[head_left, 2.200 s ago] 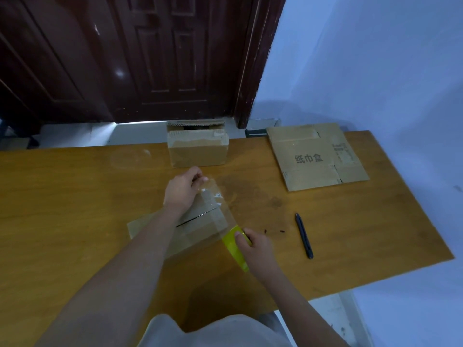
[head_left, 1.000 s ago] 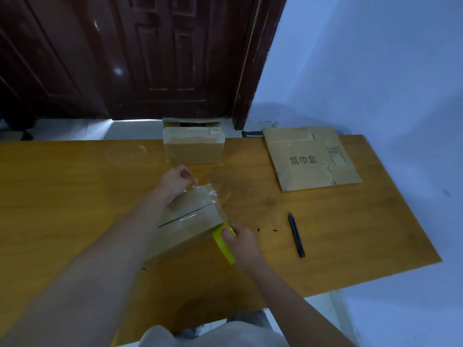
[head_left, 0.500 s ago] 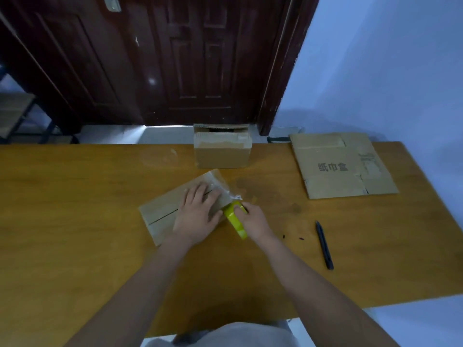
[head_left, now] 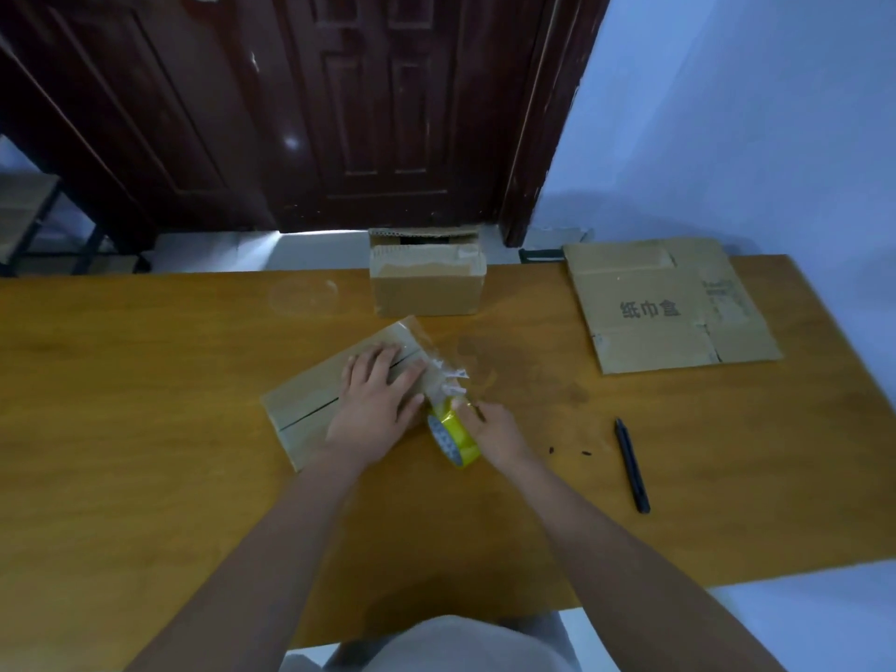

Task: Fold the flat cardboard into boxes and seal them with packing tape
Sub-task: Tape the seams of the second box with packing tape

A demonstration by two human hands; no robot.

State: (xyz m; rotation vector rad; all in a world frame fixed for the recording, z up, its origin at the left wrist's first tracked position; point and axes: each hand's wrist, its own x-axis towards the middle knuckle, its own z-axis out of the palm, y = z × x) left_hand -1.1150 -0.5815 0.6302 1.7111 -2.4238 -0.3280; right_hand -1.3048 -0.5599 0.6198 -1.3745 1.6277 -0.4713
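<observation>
Left hand flat, fingers spread; right hand curled gripping.

Home room: panelled door, table

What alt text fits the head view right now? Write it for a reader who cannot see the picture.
A person's left hand presses flat on a cardboard box on a wooden table while the right hand grips a yellow tape roll at the box's right end. Behind stand a taped box and flat printed cardboard; a black pen lies to the right.
</observation>
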